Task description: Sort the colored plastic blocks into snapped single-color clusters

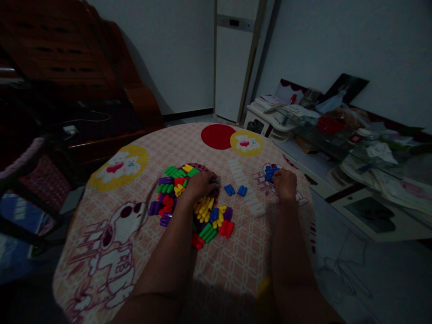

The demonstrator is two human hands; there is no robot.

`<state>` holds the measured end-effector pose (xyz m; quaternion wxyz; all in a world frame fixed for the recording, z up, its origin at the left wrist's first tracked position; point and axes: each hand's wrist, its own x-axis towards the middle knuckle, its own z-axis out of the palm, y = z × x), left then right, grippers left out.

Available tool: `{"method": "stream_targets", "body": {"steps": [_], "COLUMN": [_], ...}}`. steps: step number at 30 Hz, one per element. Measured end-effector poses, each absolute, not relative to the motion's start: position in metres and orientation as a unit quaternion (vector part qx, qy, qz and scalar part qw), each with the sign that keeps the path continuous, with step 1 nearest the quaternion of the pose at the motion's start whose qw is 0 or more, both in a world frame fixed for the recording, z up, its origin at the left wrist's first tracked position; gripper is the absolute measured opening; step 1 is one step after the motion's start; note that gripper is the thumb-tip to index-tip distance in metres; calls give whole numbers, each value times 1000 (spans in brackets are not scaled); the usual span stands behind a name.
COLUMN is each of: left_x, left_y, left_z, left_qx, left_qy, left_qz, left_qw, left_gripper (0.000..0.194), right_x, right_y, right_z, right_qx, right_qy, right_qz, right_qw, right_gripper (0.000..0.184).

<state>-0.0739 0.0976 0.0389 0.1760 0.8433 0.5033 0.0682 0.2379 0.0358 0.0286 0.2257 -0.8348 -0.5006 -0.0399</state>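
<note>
My right hand point(285, 183) pinches the near side of a cluster of blue plastic building blocks point(270, 173) at the right of the round table. My left hand point(201, 185) reaches over a heap of mixed blocks, its fingers curled down. A bit of blue block point(215, 182) shows at its fingertips; the rest is hidden. Under and around that hand are yellow blocks point(203, 209), green blocks point(208, 232), red blocks point(226, 228) and purple blocks point(155, 208). Two blue blocks, a left one point(229, 190) and a right one point(242, 191), lie apart between my hands.
A patterned cloth point(236, 270) covers the table. Behind stands a tall white cabinet-like unit point(232, 72). At the right, a low stand point(357, 198) carries papers and clutter. A wooden bench point(141, 103) is at the back left, and a chair with a pink woven part point(40, 198) at the left.
</note>
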Motion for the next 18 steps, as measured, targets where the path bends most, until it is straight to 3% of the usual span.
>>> {"method": "stream_targets", "body": {"steps": [6, 12, 18], "left_x": [-73, -74, -77], "left_y": [97, 100, 104], "left_z": [41, 37, 34], "left_qx": [843, 853, 839], "left_qy": [506, 494, 486], "left_qz": [58, 44, 127], "left_qw": [174, 166, 211], "left_gripper": [40, 38, 25], "right_x": [234, 239, 210], "right_y": [35, 37, 43], "right_z": [27, 35, 39], "right_qx": [-836, -804, -731], "right_qy": [-475, -452, -489], "right_qz": [-56, -40, 129], "right_qw": [267, 384, 459], "right_gripper": [20, 15, 21]}}
